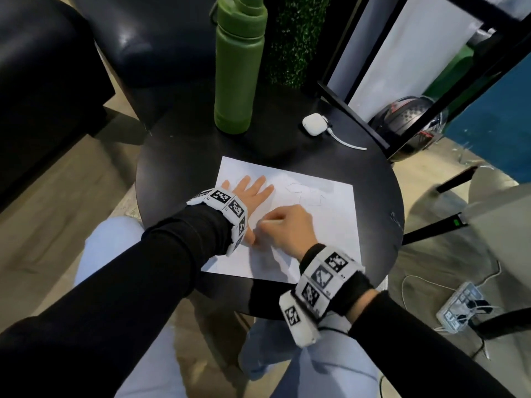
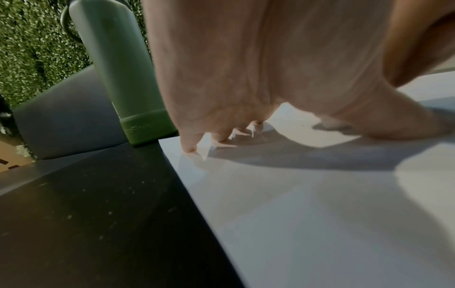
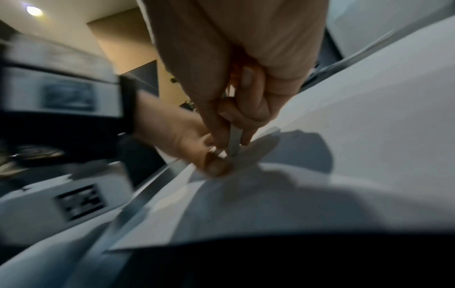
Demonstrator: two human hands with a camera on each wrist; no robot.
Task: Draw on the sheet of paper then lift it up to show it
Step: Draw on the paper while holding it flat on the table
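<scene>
A white sheet of paper (image 1: 321, 234) lies on the round black table (image 1: 379, 196); faint angular lines are drawn near its far middle. My left hand (image 1: 250, 193) lies flat on the sheet's left part with fingers spread, and in the left wrist view its fingertips (image 2: 189, 148) press the paper (image 2: 307, 204) near the edge. My right hand (image 1: 290, 225) pinches a thin pale pen (image 1: 271, 222), tip pointing left toward the left thumb. The right wrist view shows the pen (image 3: 234, 142) held by thumb and fingers with its tip on the paper (image 3: 344, 126) beside the left thumb (image 3: 216, 165).
A tall green bottle (image 1: 237, 70) stands at the table's far edge. A white earbud case (image 1: 314, 124) with a cable lies to its right. Black armchairs (image 1: 43, 81) stand left and behind. A black frame (image 1: 359, 116), a helmet (image 1: 408, 119) and a power strip (image 1: 462, 307) sit at right.
</scene>
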